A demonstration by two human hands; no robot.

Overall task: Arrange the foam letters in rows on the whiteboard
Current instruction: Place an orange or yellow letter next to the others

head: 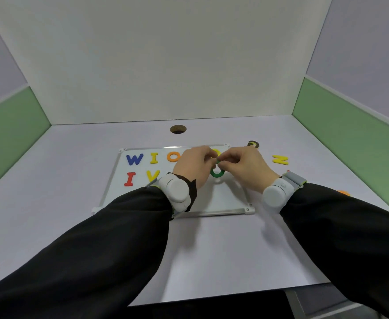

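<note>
Both my hands on the green letter, over the whiteboard!

My left hand [194,168] and right hand [246,168] pinch the green letter [217,172] just above the whiteboard [225,196], mid-table; W [134,159], I [154,158], O [173,156] line its far row, N [280,159] lies off toward the right edge.

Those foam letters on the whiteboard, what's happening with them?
A person is laying foam letters in rows on a small whiteboard. Both the left hand and the right hand pinch a green letter over the second row. A blue W starts the top row. A yellow N waits on the table.
</note>
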